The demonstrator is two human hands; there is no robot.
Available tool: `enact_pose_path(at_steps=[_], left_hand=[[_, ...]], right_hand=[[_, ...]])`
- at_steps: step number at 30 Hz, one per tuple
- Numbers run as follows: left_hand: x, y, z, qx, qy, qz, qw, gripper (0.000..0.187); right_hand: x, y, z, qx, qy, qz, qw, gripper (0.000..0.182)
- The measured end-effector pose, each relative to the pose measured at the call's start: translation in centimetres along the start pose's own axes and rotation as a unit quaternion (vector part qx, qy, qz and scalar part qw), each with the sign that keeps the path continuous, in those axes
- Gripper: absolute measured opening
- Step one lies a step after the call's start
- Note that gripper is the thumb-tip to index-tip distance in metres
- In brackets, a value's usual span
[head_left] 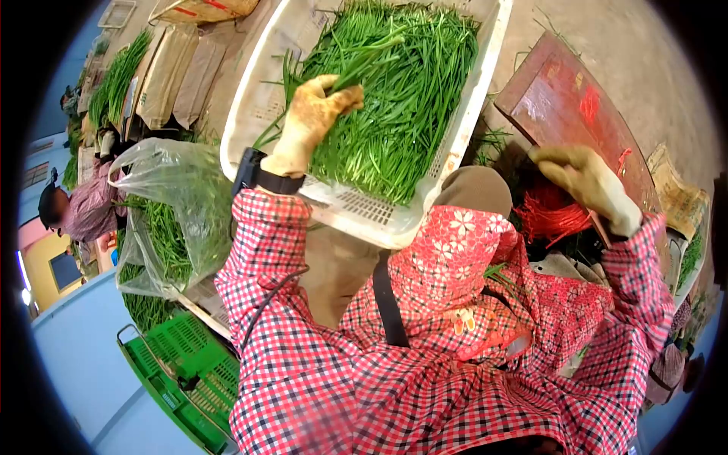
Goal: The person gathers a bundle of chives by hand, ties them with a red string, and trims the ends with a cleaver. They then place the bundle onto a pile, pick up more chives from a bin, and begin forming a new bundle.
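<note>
While the red-checked sleeves fill the near view, the left gloved hand is closed on a small bunch of green chive-like stalks over the white perforated plastic crate full of the same greens, which rests on the lap. Right gloved hand fingers curl at a bundle of red plastic string beside a red wooden board; can't tell if gripped. Clear plastic bag of greens and green plastic crate crowd the crate's edge; another person sits beyond.

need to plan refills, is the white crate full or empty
Full: long green chives cover most of the white crate, and the left hand grips a bunch.
</note>
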State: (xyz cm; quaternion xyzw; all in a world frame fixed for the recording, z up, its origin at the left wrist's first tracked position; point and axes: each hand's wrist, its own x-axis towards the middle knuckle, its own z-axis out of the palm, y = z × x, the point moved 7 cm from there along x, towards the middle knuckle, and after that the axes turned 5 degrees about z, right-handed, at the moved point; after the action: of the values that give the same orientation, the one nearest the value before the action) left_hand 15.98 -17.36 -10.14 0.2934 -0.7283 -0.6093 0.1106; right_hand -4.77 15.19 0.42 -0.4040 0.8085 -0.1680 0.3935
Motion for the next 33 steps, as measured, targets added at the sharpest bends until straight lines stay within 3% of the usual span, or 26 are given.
enact_pose_path(at_steps=[1,3,4,6,9,12,13,14,17,18,19,21,23,24,26,27,30,31,33], left_hand=[[0.3,-0.3,0.8,-0.081,-0.019,0.015,0.996,0.029],[1.0,-1.2,1.2,-0.122,0.026,-0.028,0.992,0.028],[1.7,-2.0,1.0,-0.132,0.038,-0.044,0.99,0.027],[3.8,-4.5,0.7,-0.154,0.063,-0.08,0.983,0.025],[8.0,-6.4,1.2,-0.152,0.09,-0.061,0.982,0.024],[13.8,-9.4,2.3,-0.005,0.119,-0.03,0.992,0.034],[16.2,-11.3,2.6,0.048,0.14,-0.031,0.988,0.038],[19.6,-15.7,2.6,0.115,0.187,-0.022,0.975,0.054],[20.9,-11.3,4.2,0.304,0.238,-0.012,0.922,0.046],[21.1,-10.5,5.3,0.296,0.195,-0.062,0.933,0.041],[22.5,-10.8,6.3,0.401,0.173,0.019,0.9,0.034],[22.8,-12.6,8.4,0.387,0.074,-0.02,0.919,0.03],[21.8,-12.1,10.6,0.485,-0.015,0.04,0.873,0.037],[23.7,-15.9,11.2,0.546,-0.068,0.088,0.83,0.036],[22.4,-15.1,10.5,0.575,-0.197,0.167,0.776,0.052],[21.1,-12.2,7.9,0.347,-0.051,-0.015,0.936,0.061],[20.7,-11.1,5.9,0.267,-0.099,-0.1,0.953,0.08],[20.9,-10.9,5.8,0.158,-0.093,-0.079,0.98,0.083],[21.4,-9.9,5.2,0.121,-0.025,-0.083,0.989,0.086]], right_hand=[[-1.5,1.9,-0.6,-0.019,-0.04,0.013,0.999,0.031],[-6.5,6.9,-4.4,-0.093,-0.03,0.136,0.986,0.031],[-9.9,8.5,-6.5,-0.056,-0.001,0.226,0.973,0.033],[-17.0,11.2,-10.1,0.044,0.087,0.317,0.943,0.032],[-21.3,7.9,-13.9,0.039,0.158,0.29,0.943,0.028],[-18.3,4.2,-13.9,0.074,0.22,0.19,0.954,0.026],[-16.9,3.9,-12.6,0.13,0.266,0.2,0.934,0.023],[-15.0,3.6,-11.2,0.103,0.227,0.202,0.947,0.023],[-9.7,3.8,-6.7,0.01,0.091,0.219,0.971,0.023],[-7.8,3.3,-5.4,-0.02,0.048,0.187,0.981,0.024],[-6.4,2.2,-4.9,-0.024,0.025,0.203,0.979,0.025],[-4.8,3.2,-4.0,-0.038,-0.004,0.188,0.981,0.026],[-4.3,4.2,-4.2,-0.04,0.009,0.187,0.982,0.026],[-4.2,4.7,-4.3,-0.041,0.016,0.186,0.982,0.026],[-4.3,5.7,-4.5,-0.03,0.03,0.192,0.98,0.025],[-4.2,6.0,-4.7,-0.026,0.038,0.194,0.98,0.025],[-3.4,6.9,-4.9,-0.01,0.048,0.187,0.981,0.025],[-3.1,7.2,-4.9,-0.004,0.051,0.181,0.982,0.025],[-2.4,7.5,-4.6,-0.02,0.052,0.16,0.985,0.025]])
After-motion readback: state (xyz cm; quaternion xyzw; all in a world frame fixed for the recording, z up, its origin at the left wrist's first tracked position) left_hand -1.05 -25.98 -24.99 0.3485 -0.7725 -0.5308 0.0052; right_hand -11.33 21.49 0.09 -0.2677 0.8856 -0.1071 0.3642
